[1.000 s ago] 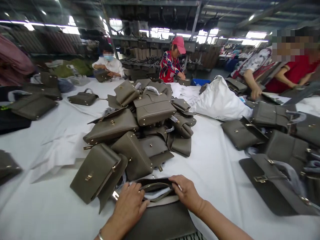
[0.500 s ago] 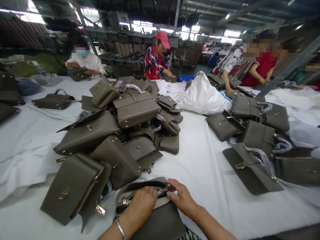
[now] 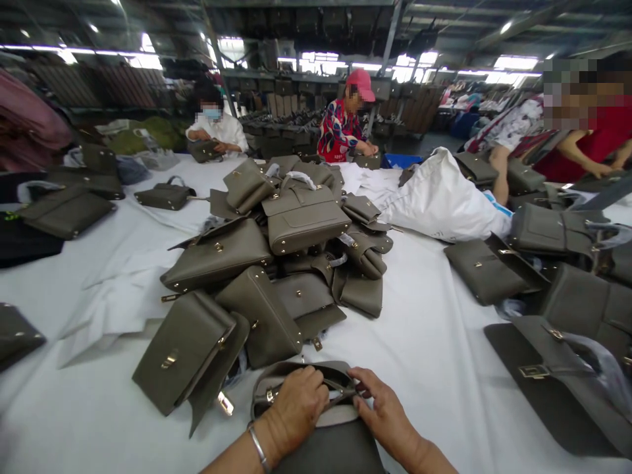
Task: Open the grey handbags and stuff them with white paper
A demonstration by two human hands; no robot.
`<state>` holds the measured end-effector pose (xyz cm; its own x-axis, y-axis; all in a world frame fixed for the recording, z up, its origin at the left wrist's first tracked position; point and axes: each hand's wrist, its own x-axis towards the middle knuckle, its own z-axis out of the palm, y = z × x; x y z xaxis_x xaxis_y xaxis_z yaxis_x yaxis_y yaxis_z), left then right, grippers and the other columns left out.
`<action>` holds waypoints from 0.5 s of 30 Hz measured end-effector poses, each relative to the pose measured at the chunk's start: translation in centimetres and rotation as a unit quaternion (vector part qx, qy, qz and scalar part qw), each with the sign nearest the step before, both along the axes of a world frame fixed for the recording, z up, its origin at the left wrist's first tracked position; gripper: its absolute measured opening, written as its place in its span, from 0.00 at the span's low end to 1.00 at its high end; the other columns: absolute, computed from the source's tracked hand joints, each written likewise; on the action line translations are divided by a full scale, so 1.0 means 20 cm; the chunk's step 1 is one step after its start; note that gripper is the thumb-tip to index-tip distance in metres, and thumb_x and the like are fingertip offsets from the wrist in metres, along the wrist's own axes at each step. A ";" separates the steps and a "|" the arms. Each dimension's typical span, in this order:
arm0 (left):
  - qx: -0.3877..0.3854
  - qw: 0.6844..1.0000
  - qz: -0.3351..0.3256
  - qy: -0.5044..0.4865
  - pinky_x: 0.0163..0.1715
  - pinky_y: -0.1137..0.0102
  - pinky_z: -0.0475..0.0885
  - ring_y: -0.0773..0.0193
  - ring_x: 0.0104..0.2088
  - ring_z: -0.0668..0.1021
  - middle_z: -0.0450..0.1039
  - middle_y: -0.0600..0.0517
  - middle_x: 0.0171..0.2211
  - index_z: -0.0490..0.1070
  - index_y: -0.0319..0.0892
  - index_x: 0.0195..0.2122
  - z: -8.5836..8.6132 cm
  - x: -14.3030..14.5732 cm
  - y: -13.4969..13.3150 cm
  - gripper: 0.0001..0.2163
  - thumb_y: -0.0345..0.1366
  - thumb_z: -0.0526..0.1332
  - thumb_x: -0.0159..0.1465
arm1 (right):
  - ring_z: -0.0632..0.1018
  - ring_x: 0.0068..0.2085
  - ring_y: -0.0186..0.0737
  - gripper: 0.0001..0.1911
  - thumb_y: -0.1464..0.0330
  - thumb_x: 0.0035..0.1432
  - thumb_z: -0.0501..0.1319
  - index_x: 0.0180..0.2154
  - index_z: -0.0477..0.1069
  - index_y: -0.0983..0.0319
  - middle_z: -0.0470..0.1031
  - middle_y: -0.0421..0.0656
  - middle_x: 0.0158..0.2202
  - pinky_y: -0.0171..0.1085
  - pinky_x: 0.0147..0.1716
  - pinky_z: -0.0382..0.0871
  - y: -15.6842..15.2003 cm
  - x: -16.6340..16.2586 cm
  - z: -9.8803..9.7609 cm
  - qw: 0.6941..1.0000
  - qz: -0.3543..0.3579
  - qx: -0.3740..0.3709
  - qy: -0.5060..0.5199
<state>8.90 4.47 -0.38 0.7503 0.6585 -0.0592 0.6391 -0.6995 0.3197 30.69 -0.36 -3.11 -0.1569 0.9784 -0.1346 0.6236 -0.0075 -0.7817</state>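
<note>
A grey-brown leather handbag point(image 3: 328, 444) lies at the near edge of the white-covered table point(image 3: 429, 342), its mouth turned away from me. My left hand point(image 3: 295, 409) grips the bag's top edge and handle near the gold fitting. My right hand point(image 3: 384, 415) pinches the same top edge at its right end, close to the left hand. A bracelet circles my left wrist. A pile of matching handbags point(image 3: 276, 263) rises just beyond the bag I hold.
More handbags point(image 3: 557, 289) are spread at the right, others point(image 3: 66, 210) at the far left. A large white sack point(image 3: 439, 197) lies mid-table. Several seated people work along the far and right sides. Shelving fills the background.
My hands have drawn together on the bag's top edge, and its mouth, open a second ago, is now drawn together. The view swung left, then back.
</note>
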 end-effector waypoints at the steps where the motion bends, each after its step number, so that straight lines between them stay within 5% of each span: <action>1: -0.005 1.000 -0.003 -0.013 0.37 0.63 0.71 0.58 0.36 0.73 0.72 0.50 0.32 0.70 0.42 0.30 0.02 -0.04 0.01 0.09 0.34 0.55 0.68 | 0.75 0.53 0.45 0.24 0.71 0.56 0.53 0.55 0.67 0.63 0.71 0.50 0.55 0.47 0.54 0.73 -0.01 0.01 0.00 1.000 0.008 0.004 -0.016; 5: -0.013 0.981 0.116 -0.157 0.38 0.66 0.69 0.62 0.36 0.73 0.72 0.52 0.33 0.71 0.44 0.37 0.07 -0.31 -0.01 0.10 0.35 0.51 0.70 | 0.70 0.60 0.45 0.23 0.65 0.63 0.49 0.58 0.65 0.60 0.69 0.48 0.58 0.51 0.61 0.66 -0.03 0.09 0.01 0.996 0.055 0.032 -0.062; 10: -0.013 0.888 0.375 -0.266 0.40 0.66 0.73 0.60 0.40 0.76 0.74 0.50 0.38 0.73 0.44 0.42 0.01 -0.68 -0.11 0.09 0.40 0.55 0.67 | 0.73 0.57 0.42 0.22 0.65 0.65 0.48 0.58 0.65 0.58 0.71 0.47 0.57 0.46 0.58 0.70 -0.03 0.16 -0.01 0.993 0.084 0.023 -0.076; 12: -0.058 0.879 0.401 -0.251 0.39 0.65 0.75 0.59 0.40 0.77 0.74 0.49 0.41 0.72 0.45 0.47 -0.03 -0.75 -0.16 0.12 0.41 0.56 0.66 | 0.72 0.58 0.41 0.23 0.67 0.64 0.49 0.60 0.63 0.57 0.69 0.47 0.58 0.44 0.57 0.71 -0.02 0.16 0.00 0.992 0.093 0.021 -0.081; 15: -0.091 0.907 0.355 -0.207 0.49 0.60 0.75 0.57 0.49 0.75 0.73 0.48 0.49 0.68 0.48 0.55 -0.08 -0.78 -0.23 0.17 0.35 0.55 0.64 | 0.68 0.62 0.41 0.28 0.71 0.62 0.49 0.63 0.57 0.55 0.65 0.45 0.62 0.45 0.60 0.68 -0.03 0.17 0.03 0.986 0.129 0.011 -0.107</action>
<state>-6.76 -0.05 -1.98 0.1235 0.9920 -0.0255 0.7064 -0.0698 0.7043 34.08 -0.93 -2.45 -0.3710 0.9126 -0.1716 0.7538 0.1881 -0.6296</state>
